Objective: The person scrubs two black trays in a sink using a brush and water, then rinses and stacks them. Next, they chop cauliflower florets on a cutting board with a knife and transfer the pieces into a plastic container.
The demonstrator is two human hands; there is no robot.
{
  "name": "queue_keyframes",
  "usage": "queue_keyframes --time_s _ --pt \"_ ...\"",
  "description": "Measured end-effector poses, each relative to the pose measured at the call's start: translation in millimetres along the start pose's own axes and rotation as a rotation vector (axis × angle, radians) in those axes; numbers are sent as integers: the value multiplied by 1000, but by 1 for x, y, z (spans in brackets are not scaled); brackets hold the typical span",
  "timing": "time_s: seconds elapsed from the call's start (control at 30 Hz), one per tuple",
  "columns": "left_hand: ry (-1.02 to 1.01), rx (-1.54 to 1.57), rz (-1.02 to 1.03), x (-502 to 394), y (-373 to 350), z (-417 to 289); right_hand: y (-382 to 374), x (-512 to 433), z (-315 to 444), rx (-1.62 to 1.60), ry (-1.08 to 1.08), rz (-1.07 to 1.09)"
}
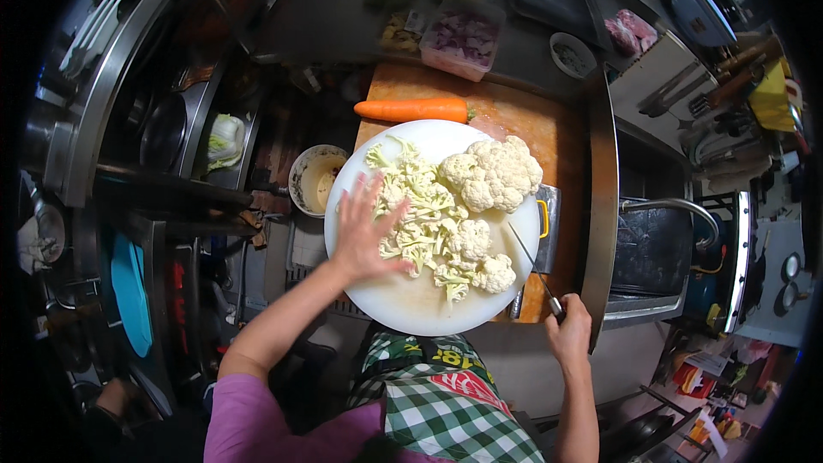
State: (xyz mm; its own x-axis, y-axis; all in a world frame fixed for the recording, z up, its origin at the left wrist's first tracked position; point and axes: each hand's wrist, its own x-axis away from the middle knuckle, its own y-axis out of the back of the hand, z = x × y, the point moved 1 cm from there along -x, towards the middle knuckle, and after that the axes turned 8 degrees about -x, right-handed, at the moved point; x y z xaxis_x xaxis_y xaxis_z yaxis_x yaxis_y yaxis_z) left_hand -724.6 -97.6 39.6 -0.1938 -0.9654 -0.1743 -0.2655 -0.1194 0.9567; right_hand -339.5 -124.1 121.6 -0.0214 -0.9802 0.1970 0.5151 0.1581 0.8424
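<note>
A round white cutting board [418, 315] lies before me with many cut cauliflower florets [418, 199] across its left and middle. A large uncut piece of cauliflower head [498, 173] rests at its upper right, and looser chunks [494, 273] lie below it. My left hand [370, 231], slightly blurred, is spread over the left side of the florets with its fingers apart and nothing held. At the board's lower right, my right hand [570, 328] grips the handle of a kitchen knife [533, 263], whose blade reaches over the board's right edge.
Beyond the board lies a carrot [411, 110] on an orange-brown surface [566, 141]. Farther back stand plastic tubs, one with chopped purple onion [463, 38]. A cleaver-like metal blade [550, 244] sticks out under the board's right side. A bucket [315, 180] stands left, a sink [649, 257] right.
</note>
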Motion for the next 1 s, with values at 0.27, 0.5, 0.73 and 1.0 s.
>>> queue_keyframes --time_s 0.27,0.5,0.73,1.0 --pt "29 314 158 -96 -37 64 27 73 -3 -172 -109 -23" --pt "44 381 189 -82 -19 57 12 102 -9 -195 112 251" --pt "223 390 -7 -2 -30 45 -28 73 -18 -42 174 237" --pt "225 359 -114 -30 -3 0 -43 60 -6 14 278 174"
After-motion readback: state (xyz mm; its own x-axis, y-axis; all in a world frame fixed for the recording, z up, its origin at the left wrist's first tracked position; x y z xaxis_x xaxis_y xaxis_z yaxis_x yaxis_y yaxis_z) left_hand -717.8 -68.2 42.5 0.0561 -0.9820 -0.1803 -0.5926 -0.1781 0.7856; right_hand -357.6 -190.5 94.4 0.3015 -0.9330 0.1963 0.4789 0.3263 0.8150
